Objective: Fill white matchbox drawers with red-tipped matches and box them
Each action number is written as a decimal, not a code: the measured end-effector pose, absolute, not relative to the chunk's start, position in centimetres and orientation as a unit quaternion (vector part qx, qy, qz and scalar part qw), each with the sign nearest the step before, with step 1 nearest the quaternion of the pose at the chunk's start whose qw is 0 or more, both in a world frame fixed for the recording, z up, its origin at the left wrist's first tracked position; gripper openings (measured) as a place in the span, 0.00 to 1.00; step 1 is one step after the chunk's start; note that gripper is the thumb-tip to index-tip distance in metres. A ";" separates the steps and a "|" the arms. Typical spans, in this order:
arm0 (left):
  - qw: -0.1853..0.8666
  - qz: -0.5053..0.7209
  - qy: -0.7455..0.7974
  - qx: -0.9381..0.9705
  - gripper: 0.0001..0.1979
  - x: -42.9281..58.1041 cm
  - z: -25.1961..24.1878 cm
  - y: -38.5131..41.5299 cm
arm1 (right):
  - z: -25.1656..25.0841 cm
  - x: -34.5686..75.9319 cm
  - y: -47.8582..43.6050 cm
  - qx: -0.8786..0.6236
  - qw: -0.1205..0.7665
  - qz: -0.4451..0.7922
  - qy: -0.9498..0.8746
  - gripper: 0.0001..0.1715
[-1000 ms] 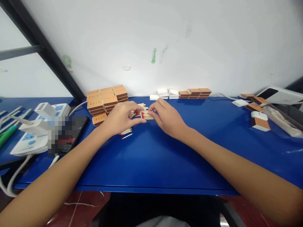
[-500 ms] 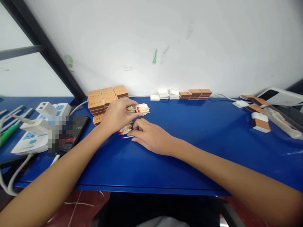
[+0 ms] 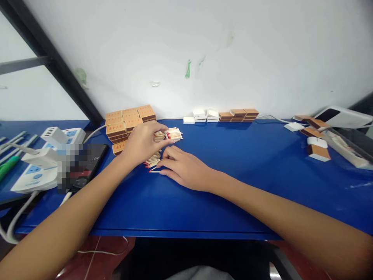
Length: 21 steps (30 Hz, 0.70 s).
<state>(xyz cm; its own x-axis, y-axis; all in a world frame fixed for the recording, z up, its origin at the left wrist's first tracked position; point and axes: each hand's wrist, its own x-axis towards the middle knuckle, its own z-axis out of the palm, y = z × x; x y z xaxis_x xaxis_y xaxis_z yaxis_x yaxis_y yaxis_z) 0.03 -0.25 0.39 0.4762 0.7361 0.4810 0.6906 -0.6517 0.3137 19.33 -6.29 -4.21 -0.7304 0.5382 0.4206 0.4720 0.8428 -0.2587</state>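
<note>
Fingers of the left hand (image 3: 142, 143) clamped a filled match tray (image 3: 174, 134) beside the box stack (image 3: 128, 124). Right hand (image 3: 182, 169) fingers lay together, tips touching a loose match (image 3: 154, 171). The tabletop (image 3: 233, 186) was bare rightward and down to its front edge.

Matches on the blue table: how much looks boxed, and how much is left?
Done: a stack of closed orange matchboxes stands near the wall. In hand: the left hand holds a tray full of matches, and the right hand has its fingertips at the loose matches on the table. Left: that loose pile, plus white trays and brown sleeves by the wall, lying apart.
</note>
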 end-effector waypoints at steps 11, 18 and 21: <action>0.032 0.304 0.418 0.855 0.15 0.1 0.4 -0.4 | -4.0 18.8 -7.0 -0.297 0.257 0.110 -0.913 0.13; 0.026 0.297 0.412 0.861 0.16 0.0 0.2 -0.2 | -3.8 18.4 -7.1 -0.323 0.227 0.132 -0.909 0.10; 0.028 0.294 0.409 0.863 0.16 0.0 0.2 -0.2 | -3.8 18.4 -7.1 -0.324 0.214 0.098 -0.916 0.11</action>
